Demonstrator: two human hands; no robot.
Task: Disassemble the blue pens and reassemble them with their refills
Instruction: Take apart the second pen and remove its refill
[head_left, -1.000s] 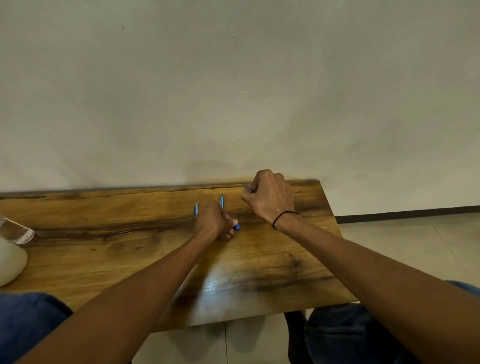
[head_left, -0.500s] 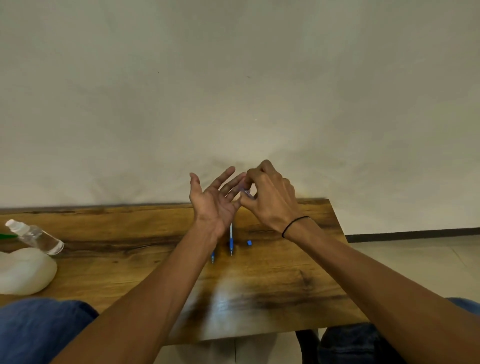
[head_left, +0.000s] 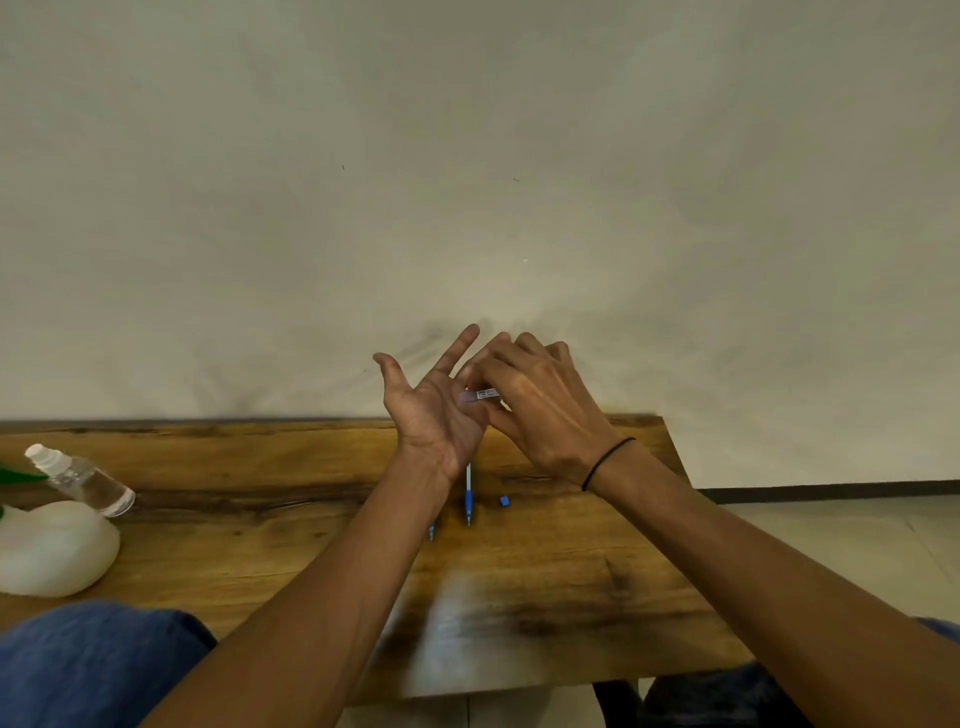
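While left hand (head_left: 434, 410) stays none—

While left hand (head_left: 434, 410) sits palm-up, fingers spread, right hand (head_left: 540, 410) pinches clear pen barrel (head_left: 480, 395) over it; blue pen (head_left: 468, 493), small blue cap (head_left: 503, 501) lie on table (head_left: 260, 519).

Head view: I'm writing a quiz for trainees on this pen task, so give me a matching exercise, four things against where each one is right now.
Things:
1. clear pen barrel
2. blue-grip pen
3. small blue cap
4. clear bottle

Places:
A. lying on its side at the table's left end, beside a white lump
B. lying on the table below the raised left hand
C. pinched by the right hand over the left palm
D. alone on the table, just right of the pen

Pairs: 1-C, 2-B, 3-D, 4-A
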